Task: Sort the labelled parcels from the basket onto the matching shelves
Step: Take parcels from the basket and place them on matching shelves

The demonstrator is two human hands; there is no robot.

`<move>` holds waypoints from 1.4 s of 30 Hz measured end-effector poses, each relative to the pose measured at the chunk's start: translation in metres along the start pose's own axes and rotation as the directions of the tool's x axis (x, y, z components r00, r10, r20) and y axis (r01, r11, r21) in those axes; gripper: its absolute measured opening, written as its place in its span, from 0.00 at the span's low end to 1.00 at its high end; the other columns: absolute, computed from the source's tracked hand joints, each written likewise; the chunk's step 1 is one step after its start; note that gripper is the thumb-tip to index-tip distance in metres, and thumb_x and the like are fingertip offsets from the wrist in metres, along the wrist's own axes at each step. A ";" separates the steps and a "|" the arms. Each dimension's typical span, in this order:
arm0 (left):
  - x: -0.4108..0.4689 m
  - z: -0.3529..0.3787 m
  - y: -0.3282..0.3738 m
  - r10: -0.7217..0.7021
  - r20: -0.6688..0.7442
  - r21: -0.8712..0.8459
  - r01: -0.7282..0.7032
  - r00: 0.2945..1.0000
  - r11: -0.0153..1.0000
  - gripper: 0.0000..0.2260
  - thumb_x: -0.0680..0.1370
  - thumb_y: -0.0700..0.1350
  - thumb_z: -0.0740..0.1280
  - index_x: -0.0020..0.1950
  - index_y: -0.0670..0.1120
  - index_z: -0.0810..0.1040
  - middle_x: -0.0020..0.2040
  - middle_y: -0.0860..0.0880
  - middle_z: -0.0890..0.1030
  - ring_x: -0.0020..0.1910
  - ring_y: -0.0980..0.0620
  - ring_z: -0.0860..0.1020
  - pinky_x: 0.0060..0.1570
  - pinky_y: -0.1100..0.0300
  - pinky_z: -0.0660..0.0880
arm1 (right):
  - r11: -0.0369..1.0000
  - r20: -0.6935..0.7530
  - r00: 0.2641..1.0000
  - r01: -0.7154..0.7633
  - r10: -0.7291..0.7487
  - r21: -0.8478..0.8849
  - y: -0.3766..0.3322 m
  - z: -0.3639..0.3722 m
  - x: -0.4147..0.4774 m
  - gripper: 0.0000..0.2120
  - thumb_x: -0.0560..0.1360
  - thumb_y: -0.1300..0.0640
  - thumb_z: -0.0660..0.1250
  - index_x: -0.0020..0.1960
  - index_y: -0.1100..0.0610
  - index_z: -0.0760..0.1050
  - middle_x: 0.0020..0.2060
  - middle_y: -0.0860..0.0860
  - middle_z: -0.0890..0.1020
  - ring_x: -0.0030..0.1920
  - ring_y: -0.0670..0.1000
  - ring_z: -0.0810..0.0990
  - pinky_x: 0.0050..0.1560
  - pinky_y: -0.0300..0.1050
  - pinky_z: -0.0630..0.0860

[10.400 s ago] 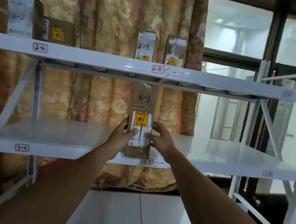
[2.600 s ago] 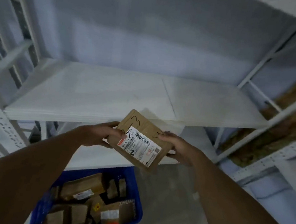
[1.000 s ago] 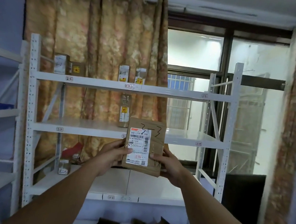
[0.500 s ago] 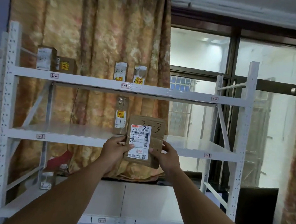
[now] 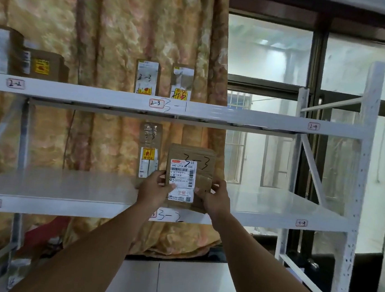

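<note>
Left hand (image 5: 153, 188) and right hand (image 5: 214, 198) pinched the side edges of the 3-3 cardboard parcel (image 5: 190, 169), upright at the middle shelf (image 5: 65, 187) lip; couldn't tell if it rested yet. It looked light and stiff, so the side-edge hold seemed right. Behind-left stood a tall parcel (image 5: 148, 155).

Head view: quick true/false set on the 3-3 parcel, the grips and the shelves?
1. The left grip and right grip both hold the 3-3 parcel. True.
2. The middle shelf has nothing else on it. False: a tall parcel stands just left of the held one.
3. The upper shelf has tags 2-2, 2-3 and 2-4 on its edge. True.
4. The upper shelf is bare. False: upright parcels stand on it.
</note>
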State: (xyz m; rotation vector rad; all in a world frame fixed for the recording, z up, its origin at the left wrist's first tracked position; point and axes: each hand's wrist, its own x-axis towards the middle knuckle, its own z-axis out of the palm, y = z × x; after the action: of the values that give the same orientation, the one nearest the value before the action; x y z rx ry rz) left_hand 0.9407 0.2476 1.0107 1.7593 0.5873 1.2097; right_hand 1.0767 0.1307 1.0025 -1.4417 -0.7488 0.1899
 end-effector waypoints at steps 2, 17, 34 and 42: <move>0.022 0.009 -0.015 -0.024 -0.002 0.004 0.024 1.000 1.000 0.16 0.75 0.37 0.75 0.61 0.45 0.79 0.52 0.48 0.83 0.53 0.45 0.83 0.58 0.46 0.80 | 0.999 -0.006 1.000 -0.003 0.002 -0.052 0.010 0.008 0.024 0.24 0.73 0.57 0.78 0.60 0.48 0.67 0.61 0.49 0.80 0.59 0.56 0.81 0.64 0.59 0.79; 0.123 0.075 -0.092 -0.148 0.040 0.206 0.137 0.988 0.969 0.22 0.77 0.35 0.71 0.70 0.45 0.72 0.62 0.47 0.81 0.61 0.44 0.79 0.60 0.52 0.75 | 0.930 0.046 0.999 0.042 -0.028 -0.365 0.067 0.033 0.151 0.22 0.79 0.55 0.71 0.70 0.51 0.70 0.63 0.53 0.82 0.61 0.57 0.80 0.60 0.50 0.75; 0.186 0.100 -0.147 -0.160 0.023 0.287 0.146 0.987 0.947 0.45 0.60 0.47 0.83 0.72 0.45 0.66 0.61 0.50 0.81 0.57 0.49 0.80 0.59 0.50 0.80 | 0.933 0.137 0.990 0.017 0.035 -0.359 0.105 0.051 0.193 0.32 0.69 0.50 0.75 0.71 0.52 0.70 0.64 0.51 0.80 0.61 0.56 0.80 0.64 0.58 0.78; 0.190 0.092 -0.165 -0.189 0.145 0.455 0.105 0.971 0.885 0.42 0.54 0.61 0.73 0.66 0.47 0.77 0.59 0.49 0.83 0.57 0.45 0.81 0.57 0.51 0.80 | 0.870 0.158 0.973 -0.073 0.171 -0.488 0.083 0.040 0.161 0.31 0.75 0.49 0.75 0.71 0.60 0.68 0.65 0.57 0.78 0.65 0.60 0.78 0.57 0.48 0.74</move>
State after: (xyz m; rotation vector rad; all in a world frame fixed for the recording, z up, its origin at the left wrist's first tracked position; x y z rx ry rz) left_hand 1.1182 0.4378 0.9478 2.1345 0.9240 0.8323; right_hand 1.2029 0.2644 0.9788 -1.9699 -0.9076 0.2598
